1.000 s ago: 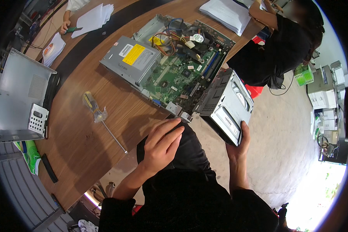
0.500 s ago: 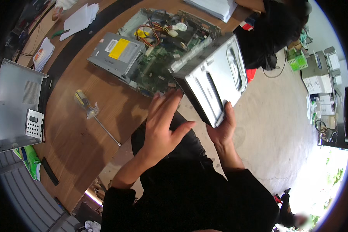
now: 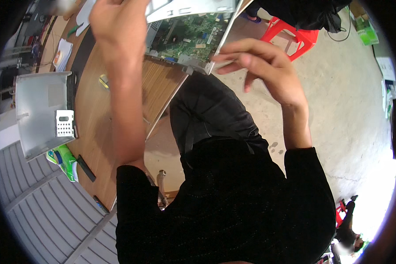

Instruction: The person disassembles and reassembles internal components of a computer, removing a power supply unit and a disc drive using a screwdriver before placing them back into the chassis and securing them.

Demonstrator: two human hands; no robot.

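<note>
Green motherboard (image 3: 185,38) sits in its chassis (image 3: 201,65) at the wooden table's (image 3: 160,83) edge, likely for reach; right hand (image 3: 270,70) spread wide beside it, left hand (image 3: 122,33) by silver drive cage (image 3: 193,7), grip unclear!

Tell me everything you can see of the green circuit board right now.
The green circuit board lies face up inside a grey metal case on the wooden table. It is crowded with small dark, pale and metallic-looking parts, with a little blue one by its near edge. A bright silver metal piece covers its far side from view, so its full outline cannot be told. The right hand is by the case's near right corner; no finger visibly rests on the board.
</note>
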